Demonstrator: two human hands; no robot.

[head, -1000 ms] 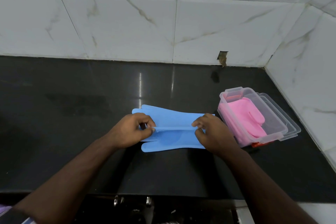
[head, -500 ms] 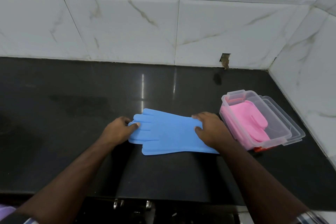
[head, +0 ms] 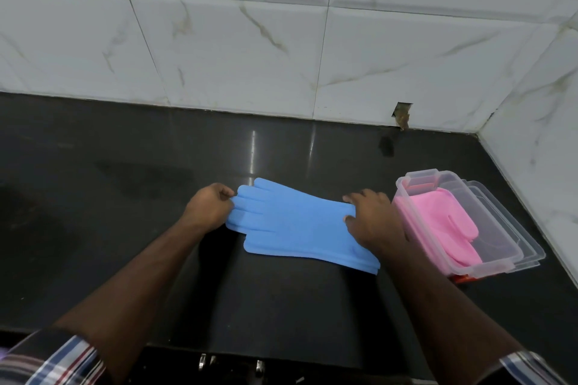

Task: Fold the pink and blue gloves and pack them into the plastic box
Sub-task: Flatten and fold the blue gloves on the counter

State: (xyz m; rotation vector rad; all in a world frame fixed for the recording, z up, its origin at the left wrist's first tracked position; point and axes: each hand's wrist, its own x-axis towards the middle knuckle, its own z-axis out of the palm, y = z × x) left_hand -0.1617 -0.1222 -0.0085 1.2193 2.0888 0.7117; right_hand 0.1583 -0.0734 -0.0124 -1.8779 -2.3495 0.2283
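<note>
The blue gloves [head: 291,225] lie flat and stacked on the black counter [head: 156,197], fingers pointing left, cuffs toward the right. My left hand [head: 210,209] pinches the blue fingertips at the left end. My right hand [head: 372,222] rests on the cuff end, fingers spread over it and thumb against the glove. To the right stands the clear plastic box [head: 497,262] with the pink gloves [head: 450,222] folded inside it.
The box sits on its clear lid [head: 528,241], close to the right tiled wall [head: 538,134]. A tiled back wall [head: 281,56] runs along the counter's far edge. The counter's front edge is just below my forearms.
A second ago both hands pinched a fold along the blue gloves' middle. The gloves now lie spread flat, and my hands have moved apart to their two ends.
</note>
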